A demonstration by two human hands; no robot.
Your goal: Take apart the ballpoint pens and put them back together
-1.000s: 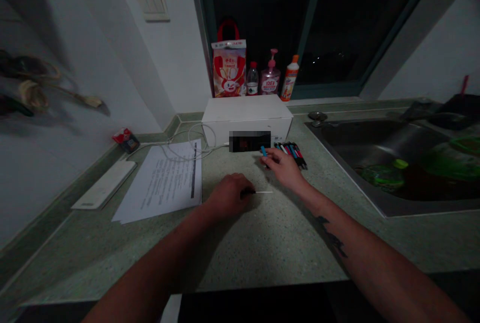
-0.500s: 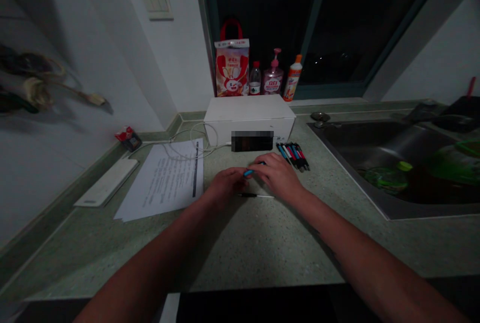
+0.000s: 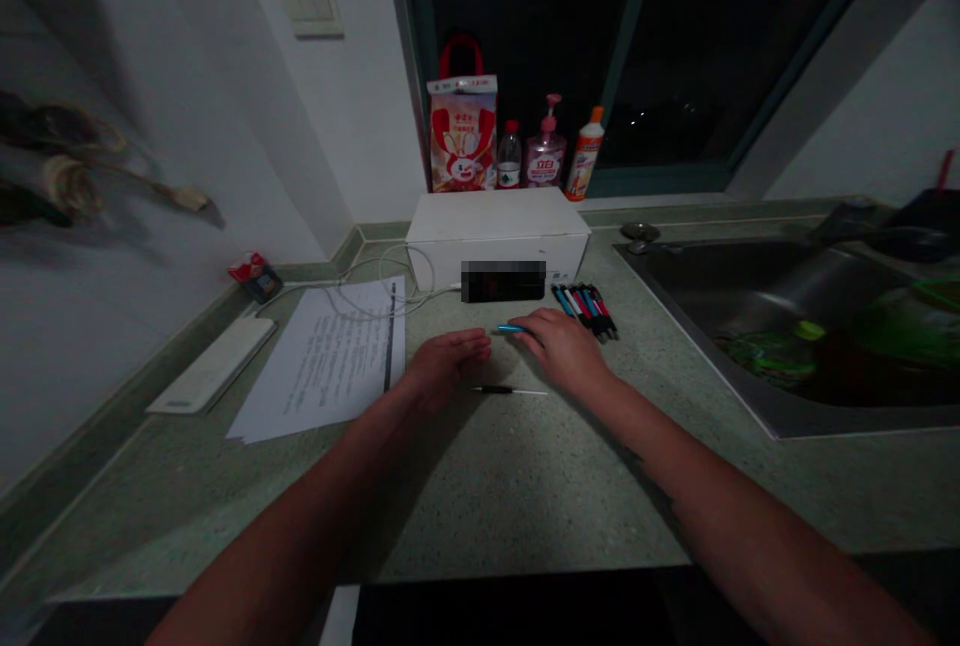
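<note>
Right hand: pinching one blue pen, in front of the white box.
Left hand: fingers straight, holding nothing visible.
Refill: one, farther in front of the box.
Row of pens: count unclear, by the box's right front.
Bottles: three, behind the box.

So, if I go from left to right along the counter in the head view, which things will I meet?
Flat white rectangular slab, printed white paper sheets, bare left hand, slim blue pen part held in the right hand, row of multicoloured pens, grey metal sink.
</note>
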